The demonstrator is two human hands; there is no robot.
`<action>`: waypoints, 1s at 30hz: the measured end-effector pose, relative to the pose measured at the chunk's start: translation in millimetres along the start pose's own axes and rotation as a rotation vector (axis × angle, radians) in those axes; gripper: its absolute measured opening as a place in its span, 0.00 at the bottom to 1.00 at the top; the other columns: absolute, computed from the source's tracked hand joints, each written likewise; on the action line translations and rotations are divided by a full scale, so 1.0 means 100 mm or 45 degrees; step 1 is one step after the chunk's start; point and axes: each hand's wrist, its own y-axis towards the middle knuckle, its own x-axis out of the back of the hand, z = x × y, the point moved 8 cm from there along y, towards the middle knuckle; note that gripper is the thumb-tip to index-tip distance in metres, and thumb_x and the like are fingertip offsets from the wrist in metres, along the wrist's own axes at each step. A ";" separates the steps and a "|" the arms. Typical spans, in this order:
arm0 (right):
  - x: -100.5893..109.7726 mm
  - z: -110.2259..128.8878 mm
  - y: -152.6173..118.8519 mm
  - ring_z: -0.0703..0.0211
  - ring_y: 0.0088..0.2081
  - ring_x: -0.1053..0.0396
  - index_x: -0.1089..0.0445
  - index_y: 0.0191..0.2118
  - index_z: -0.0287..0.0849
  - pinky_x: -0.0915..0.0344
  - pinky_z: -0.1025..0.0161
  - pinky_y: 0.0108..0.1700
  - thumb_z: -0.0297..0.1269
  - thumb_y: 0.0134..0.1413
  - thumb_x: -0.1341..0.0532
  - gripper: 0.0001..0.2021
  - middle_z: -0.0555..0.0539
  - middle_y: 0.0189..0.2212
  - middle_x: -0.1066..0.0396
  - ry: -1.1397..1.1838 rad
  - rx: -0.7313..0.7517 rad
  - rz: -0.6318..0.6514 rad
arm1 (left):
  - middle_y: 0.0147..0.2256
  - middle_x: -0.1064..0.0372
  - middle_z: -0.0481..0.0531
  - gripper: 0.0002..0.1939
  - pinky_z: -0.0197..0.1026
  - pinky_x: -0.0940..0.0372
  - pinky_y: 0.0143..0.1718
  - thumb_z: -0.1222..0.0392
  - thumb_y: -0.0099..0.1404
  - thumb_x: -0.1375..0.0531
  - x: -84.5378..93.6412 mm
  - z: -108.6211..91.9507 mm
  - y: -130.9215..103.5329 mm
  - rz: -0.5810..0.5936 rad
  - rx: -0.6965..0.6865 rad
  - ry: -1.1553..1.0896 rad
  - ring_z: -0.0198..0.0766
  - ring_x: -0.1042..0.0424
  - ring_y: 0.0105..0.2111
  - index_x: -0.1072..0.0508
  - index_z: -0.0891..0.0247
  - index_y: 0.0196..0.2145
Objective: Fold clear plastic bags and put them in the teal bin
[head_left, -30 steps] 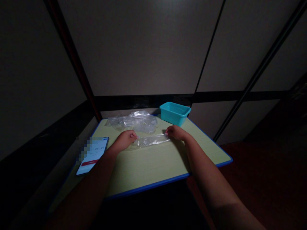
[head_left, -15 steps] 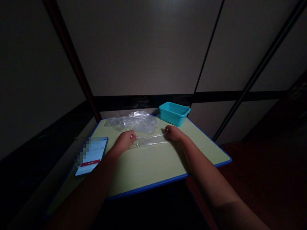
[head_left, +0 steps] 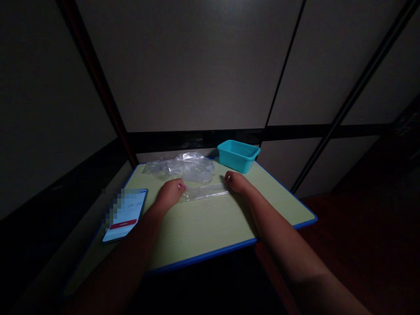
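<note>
Mid-frame, the left hand (head_left: 171,192) and right hand (head_left: 237,182) pinch a clear plastic strip (head_left: 206,191), seemingly straightening it (the next move wants even tension).

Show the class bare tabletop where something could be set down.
Free: the tabletop between the plastic strip and blue front edge; also the corner right of the right forearm. Crowded: back left, crumpled plastic; left, phone; back right, turquoise tub.

Bench (head_left: 197,232): pale yellow-green top, blue edging (head_left: 203,255). Phone (head_left: 131,210): screen lit, bench's nine o'clock. Tub (head_left: 234,159): turquoise, upright, one o'clock. Panelled wall (head_left: 197,65): twelve o'clock, beyond.
</note>
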 end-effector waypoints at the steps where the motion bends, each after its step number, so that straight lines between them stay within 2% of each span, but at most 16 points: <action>1: 0.00 0.00 0.00 0.60 0.36 0.33 0.30 0.40 0.42 0.45 0.68 0.33 0.30 0.51 0.44 0.10 0.44 0.38 0.27 -0.017 -0.007 -0.001 | 0.27 0.29 0.52 0.08 0.36 0.45 0.28 0.57 0.57 0.45 0.00 0.00 0.00 0.001 0.004 0.014 0.39 0.32 0.29 0.29 0.63 0.27; 9: 0.02 0.06 -0.07 0.54 0.38 0.32 0.34 0.43 0.44 0.44 0.65 0.32 0.34 0.55 0.49 0.12 0.42 0.39 0.28 -0.177 -0.069 0.049 | 0.29 0.29 0.52 0.08 0.35 0.45 0.29 0.57 0.59 0.45 -0.03 -0.01 0.01 0.019 0.028 0.126 0.38 0.32 0.30 0.29 0.62 0.28; 16: -0.04 0.20 -0.16 0.51 0.41 0.32 0.44 0.53 0.44 0.40 0.61 0.36 0.34 0.58 0.53 0.17 0.39 0.43 0.33 -0.301 -0.037 0.096 | 0.30 0.28 0.52 0.09 0.36 0.46 0.29 0.56 0.60 0.46 -0.05 -0.03 0.02 0.015 0.009 0.217 0.40 0.32 0.31 0.29 0.61 0.28; 19: -0.02 0.23 -0.19 0.51 0.43 0.33 0.47 0.55 0.44 0.39 0.59 0.39 0.35 0.60 0.54 0.18 0.37 0.46 0.38 -0.354 -0.067 0.042 | 0.30 0.28 0.52 0.08 0.36 0.46 0.29 0.57 0.60 0.46 -0.06 -0.02 0.02 0.018 0.009 0.239 0.39 0.32 0.31 0.29 0.61 0.29; 23: 0.11 0.27 -0.22 0.46 0.50 0.40 0.44 0.55 0.42 0.41 0.52 0.46 0.37 0.61 0.58 0.19 0.34 0.49 0.41 -0.383 -0.114 -0.166 | 0.31 0.28 0.53 0.09 0.36 0.46 0.30 0.57 0.61 0.46 -0.06 -0.03 0.02 0.022 0.006 0.255 0.40 0.31 0.32 0.29 0.61 0.30; 26: 0.07 0.39 -0.23 0.45 0.57 0.48 0.49 0.60 0.45 0.52 0.41 0.55 0.44 0.62 0.59 0.23 0.36 0.57 0.46 -0.339 0.014 -0.211 | 0.31 0.28 0.53 0.09 0.36 0.47 0.29 0.56 0.61 0.46 -0.05 -0.05 0.01 0.026 0.010 0.265 0.40 0.31 0.31 0.29 0.61 0.30; 28: -0.04 0.44 -0.22 0.46 0.62 0.58 0.57 0.64 0.48 0.65 0.34 0.57 0.48 0.61 0.61 0.27 0.40 0.63 0.56 -0.304 0.092 -0.102 | 0.30 0.28 0.53 0.09 0.36 0.47 0.28 0.56 0.61 0.47 -0.05 -0.06 0.01 0.028 0.010 0.273 0.40 0.31 0.31 0.29 0.61 0.30; 30: -0.18 0.44 -0.21 0.48 0.64 0.68 0.65 0.65 0.49 0.73 0.32 0.57 0.50 0.61 0.63 0.29 0.44 0.66 0.67 -0.270 0.095 0.048 | 0.30 0.28 0.53 0.10 0.36 0.47 0.28 0.56 0.62 0.47 -0.05 -0.06 0.01 0.028 0.009 0.281 0.40 0.31 0.31 0.29 0.61 0.30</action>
